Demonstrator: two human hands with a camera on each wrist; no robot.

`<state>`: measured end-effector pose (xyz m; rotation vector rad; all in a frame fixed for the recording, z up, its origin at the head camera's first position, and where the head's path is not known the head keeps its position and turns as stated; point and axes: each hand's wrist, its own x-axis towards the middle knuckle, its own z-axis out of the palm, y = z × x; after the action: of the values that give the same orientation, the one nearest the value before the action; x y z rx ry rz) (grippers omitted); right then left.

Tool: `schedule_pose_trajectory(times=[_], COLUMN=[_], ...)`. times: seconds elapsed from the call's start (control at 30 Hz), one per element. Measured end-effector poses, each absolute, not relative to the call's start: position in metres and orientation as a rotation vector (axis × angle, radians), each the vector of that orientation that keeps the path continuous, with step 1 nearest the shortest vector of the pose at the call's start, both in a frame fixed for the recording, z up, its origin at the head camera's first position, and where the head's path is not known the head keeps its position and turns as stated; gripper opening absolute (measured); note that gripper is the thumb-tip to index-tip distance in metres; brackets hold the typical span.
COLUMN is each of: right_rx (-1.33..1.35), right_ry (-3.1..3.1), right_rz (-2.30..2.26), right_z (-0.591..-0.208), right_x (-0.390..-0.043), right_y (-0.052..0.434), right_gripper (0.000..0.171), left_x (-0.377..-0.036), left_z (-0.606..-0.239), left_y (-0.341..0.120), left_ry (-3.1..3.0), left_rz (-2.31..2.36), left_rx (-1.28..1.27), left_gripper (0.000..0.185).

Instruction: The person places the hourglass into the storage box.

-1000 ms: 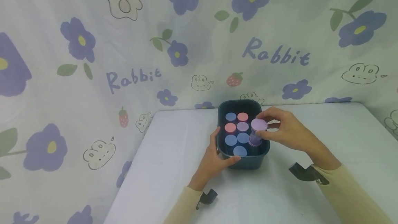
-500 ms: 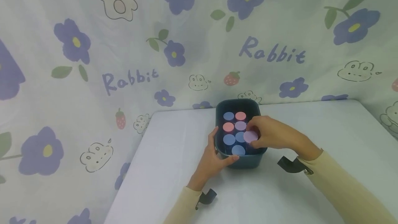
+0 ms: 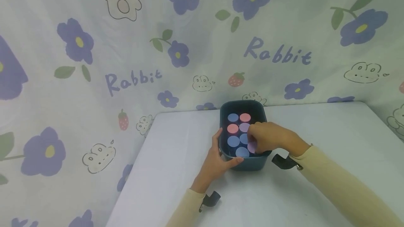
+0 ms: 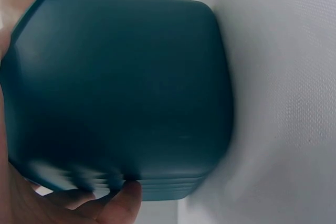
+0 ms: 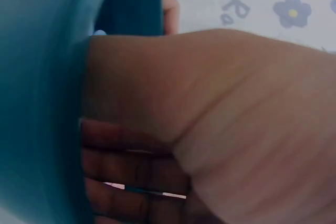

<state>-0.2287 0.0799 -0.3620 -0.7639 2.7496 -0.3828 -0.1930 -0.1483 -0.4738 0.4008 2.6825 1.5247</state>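
Head: right hand in bin | right wrist: grip likely hidden

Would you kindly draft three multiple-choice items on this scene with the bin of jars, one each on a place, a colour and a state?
1. Where does the left hand rest?
A. On the near left corner of the bin
B. Flat on the table, far from the bin
C. On the backdrop cloth

2. What colour is the bin?
A. Bright yellow
B. Dark teal
C. White

3. What is the right hand doing?
A. Lying open on the table
B. Gripping the purple-lidded jar down inside the bin
C. Holding the jar high above the bin

Answers: 1 A, its thumb lies along the bin's front wall and its fingers up the left side; 2 B, both the head and left wrist views show dark teal walls; 3 B, its fingers curl round the purple lid level with the other lids.
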Motion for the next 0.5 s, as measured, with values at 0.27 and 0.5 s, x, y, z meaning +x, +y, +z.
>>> schedule_pose_trajectory(times=[0.27,0.5], right_rx=[-0.801,-0.823], right_ry=[2.756,2.736], right_rz=[-0.350,-0.361], right_z=[-0.3636,-0.3680], right_x=[-0.2253,-0.2243], right_y=[0.0782,0.0775], right_gripper=[0.027,0.024], left_x=[-0.1935,-0.1926], left_z=[-0.4723,-0.4730], left_y=[-0.1471,-0.1471], left_ry=[2.677,2.665], left_rz=[1.526,1.535], left_rx=[0.382,0.374], left_gripper=[0.113,0.113])
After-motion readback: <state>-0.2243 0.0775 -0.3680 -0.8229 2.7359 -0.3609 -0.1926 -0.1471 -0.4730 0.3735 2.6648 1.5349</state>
